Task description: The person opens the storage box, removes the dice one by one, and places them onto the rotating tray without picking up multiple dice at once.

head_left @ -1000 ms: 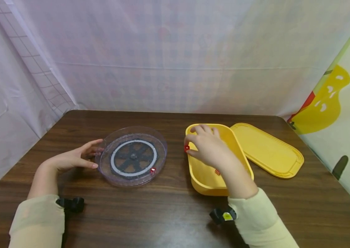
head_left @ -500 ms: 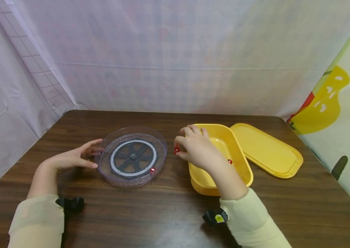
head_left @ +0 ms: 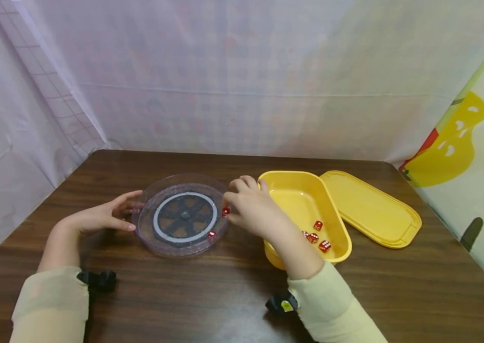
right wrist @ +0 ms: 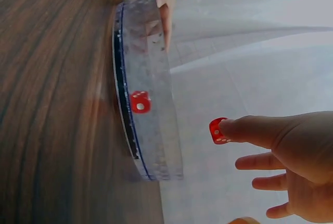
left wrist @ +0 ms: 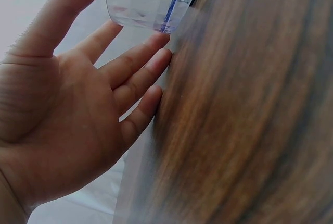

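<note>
A red die (right wrist: 218,131) with white pips is pinched between thumb and finger of my right hand (head_left: 252,207), close by the right rim of a round clear tray (head_left: 156,245). Another red die (head_left: 211,235) lies inside that tray, near its front right, and shows through the wall in the right wrist view. My left hand (head_left: 104,216) rests at the tray's left side, fingers extended and thumb apart, fingertips (left wrist: 161,40) at the clear wall. Several red dice (head_left: 324,246) lie in the yellow container (head_left: 344,238), partly hidden by my right forearm.
A yellow lid (head_left: 372,209) lies on the brown wooden table (head_left: 207,295), right of the container. White curtains (head_left: 233,85) hang behind the table. Each wrist wears a small black camera (head_left: 282,303).
My right hand has moved left with its die, from above the yellow container to the tray's right rim, uncovering more dice in the container. My left hand has stayed at the tray.
</note>
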Demonstrator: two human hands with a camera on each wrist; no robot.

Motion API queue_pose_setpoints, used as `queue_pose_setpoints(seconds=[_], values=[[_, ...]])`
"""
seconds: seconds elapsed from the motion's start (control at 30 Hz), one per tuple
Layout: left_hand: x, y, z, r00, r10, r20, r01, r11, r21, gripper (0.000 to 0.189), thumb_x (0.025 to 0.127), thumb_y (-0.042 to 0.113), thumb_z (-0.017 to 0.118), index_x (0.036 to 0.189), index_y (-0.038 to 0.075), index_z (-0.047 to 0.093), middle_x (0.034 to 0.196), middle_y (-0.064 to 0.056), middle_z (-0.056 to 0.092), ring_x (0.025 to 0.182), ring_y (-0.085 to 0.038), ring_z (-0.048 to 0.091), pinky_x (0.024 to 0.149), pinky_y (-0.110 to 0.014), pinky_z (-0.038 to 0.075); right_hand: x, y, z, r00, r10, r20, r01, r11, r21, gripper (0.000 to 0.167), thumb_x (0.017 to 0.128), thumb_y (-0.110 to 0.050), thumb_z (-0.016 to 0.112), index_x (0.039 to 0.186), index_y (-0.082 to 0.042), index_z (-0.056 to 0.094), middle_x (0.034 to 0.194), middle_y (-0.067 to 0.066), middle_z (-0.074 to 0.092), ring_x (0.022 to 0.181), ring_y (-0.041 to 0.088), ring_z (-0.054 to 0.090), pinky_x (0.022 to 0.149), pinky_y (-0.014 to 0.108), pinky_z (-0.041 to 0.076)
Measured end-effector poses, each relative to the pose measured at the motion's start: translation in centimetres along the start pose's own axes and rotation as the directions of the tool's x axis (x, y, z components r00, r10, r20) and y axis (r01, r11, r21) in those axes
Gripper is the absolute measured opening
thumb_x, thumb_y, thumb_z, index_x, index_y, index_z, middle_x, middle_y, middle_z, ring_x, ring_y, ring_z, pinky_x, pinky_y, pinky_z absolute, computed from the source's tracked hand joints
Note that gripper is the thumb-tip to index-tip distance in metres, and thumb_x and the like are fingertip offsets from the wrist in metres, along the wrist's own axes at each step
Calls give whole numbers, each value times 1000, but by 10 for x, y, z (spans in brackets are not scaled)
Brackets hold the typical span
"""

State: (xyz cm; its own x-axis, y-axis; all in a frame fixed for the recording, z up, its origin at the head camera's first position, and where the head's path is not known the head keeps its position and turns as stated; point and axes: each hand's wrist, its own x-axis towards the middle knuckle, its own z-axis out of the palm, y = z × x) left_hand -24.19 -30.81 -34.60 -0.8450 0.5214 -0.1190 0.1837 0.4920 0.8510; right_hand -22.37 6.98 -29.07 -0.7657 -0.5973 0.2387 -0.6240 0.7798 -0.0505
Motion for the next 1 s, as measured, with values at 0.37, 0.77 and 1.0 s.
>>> queue_pose_setpoints(seconds=[0.37,0.77,1.0], values=[[-3,-1,-2,1000,15,7,-15,1000,1,90,87,10,70,151,0,8,144,-36,27,132,-54,22,95,-57,33,12,-9,10,999,38,37,-38,999,15,9,85,-32,73,92,-26,69,124,8,55,124,31,37,97,53,26],[-5,-5,-2,1000,12,-1,-12,1000,-3,90,86,10,70,150,0,8,143,-37,27,131,-55,22,95,-56,34,15,-15,25,1000,18,23,-16,998,-67,15,83,-33,75,93,-23,69,122,9,57,120,32,40,93,53,30],[-6,-4,-2,1000,6,-5,-6,1000,-7,90,86,11,70,151,0,8,143,-37,27,131,-55,22,94,-56,35,16,-16,29,1000,20,19,-18,998,-64,16,84,-34,74,95,-23,70,122,8,56,121,32,40,94,53,30]])
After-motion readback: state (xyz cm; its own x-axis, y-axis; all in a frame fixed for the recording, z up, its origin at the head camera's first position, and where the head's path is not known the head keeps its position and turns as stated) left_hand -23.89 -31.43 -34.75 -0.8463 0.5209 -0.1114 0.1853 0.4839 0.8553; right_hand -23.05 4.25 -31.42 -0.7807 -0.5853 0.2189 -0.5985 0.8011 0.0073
